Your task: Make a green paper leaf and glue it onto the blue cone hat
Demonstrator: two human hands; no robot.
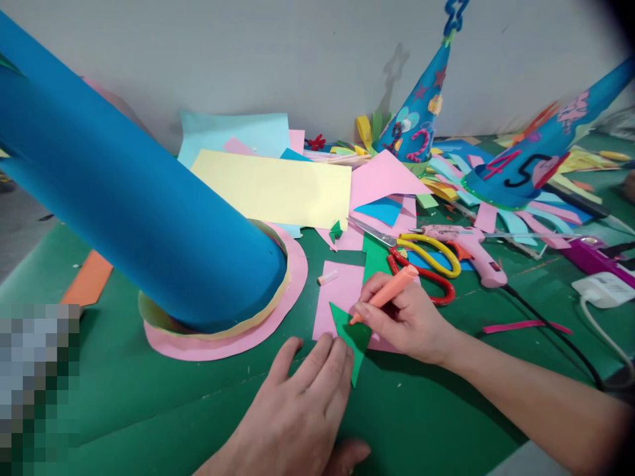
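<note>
An orange marker (395, 288) is gripped in my right hand (404, 324), its tip down on a green paper triangle (358, 340). My left hand (307, 396) lies flat, fingers stretched out and fingertips at the triangle's left edge. Under the triangle is a sheet of pink paper (330, 284), with the marker's cap (328, 277) lying on it. To the left, a tall blue paper cone (163, 218) stands tilted in a pink paper ring (292, 297) with a pale yellow inner band.
Scissors (421, 254) with red and yellow handles and a pink glue gun (471, 248) lie beyond my right hand. Two decorated blue cone hats (414, 122) stand at the back right among paper strips. A pale yellow sheet (278, 188) lies behind the ring.
</note>
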